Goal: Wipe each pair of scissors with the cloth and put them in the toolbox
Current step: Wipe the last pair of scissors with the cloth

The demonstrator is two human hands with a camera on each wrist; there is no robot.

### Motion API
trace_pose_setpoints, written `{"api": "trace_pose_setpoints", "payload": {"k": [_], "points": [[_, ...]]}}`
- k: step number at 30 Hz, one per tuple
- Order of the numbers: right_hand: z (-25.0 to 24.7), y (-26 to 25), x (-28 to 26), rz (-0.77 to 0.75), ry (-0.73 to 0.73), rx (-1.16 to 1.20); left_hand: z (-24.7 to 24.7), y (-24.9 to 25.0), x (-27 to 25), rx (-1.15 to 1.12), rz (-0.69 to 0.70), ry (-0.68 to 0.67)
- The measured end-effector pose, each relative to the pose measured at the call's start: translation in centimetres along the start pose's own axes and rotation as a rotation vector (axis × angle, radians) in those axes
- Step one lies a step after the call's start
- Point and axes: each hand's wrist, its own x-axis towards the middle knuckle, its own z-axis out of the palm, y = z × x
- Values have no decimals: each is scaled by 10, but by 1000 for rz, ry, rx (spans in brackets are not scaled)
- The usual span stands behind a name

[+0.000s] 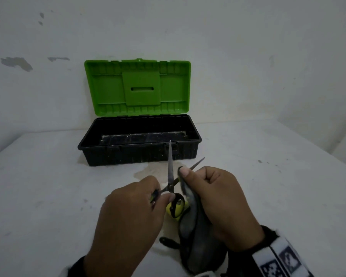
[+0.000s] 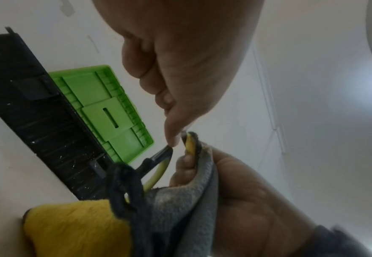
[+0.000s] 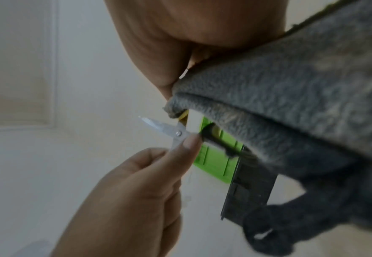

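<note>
Scissors (image 1: pixel 171 177) wide open mid-frame in the head view, just below the toolbox (image 1: pixel 139 145). Left hand (image 1: pixel 128 212) curled round the handles, thumb tip pressed by the pivot. Right hand (image 1: pixel 218 200) pinching the grey cloth (image 1: pixel 196 232) around the lower blade, the one pointing up-right.

Biggest worry: open blades plus a folded cloth. Could easily nick a fingertip through the fabric if the pinch slides toward the edge instead of along the flat. Upper blade bare and pointing straight at the toolbox front wall, so a careless swing could jab the plastic or catch the other hand. Cloth hanging long toward the bottom of the frame too, so could snag between the blades if the handles squeeze shut. Loose-ish grip near the pivot, as far as can be judged, so a slip onto the counter (image 1: pixel 48 186) seems possible.

Around: green lid (image 1: pixel 137 87) standing up against the wall, black tray open, nothing clearly visible inside. Something yellow and black (image 1: pixel 175 209) on the counter under the hands, maybe more scissor handles, and a dark shape (image 1: pixel 168 241) lower down, hard to tell what. Brownish stain on the counter in front of the toolbox. Path to the box looks clear, only its front rim to get over.
</note>
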Motion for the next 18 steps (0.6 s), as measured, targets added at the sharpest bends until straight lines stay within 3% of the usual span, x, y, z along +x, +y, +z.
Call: {"api": "trace_pose_setpoints", "payload": {"k": [2,8,12,18], "points": [[-5,5,7,4,48,9,1,-2,0,27,23,-4],[-5,1,5,35,-37,13,0,-8,-2,34,74,19],[-12,3,15,81,49,104,-1,-8,-3,46,105,37],[-6,0,6,19,-29,19,-2,-11,-3,34,119,40]]}}
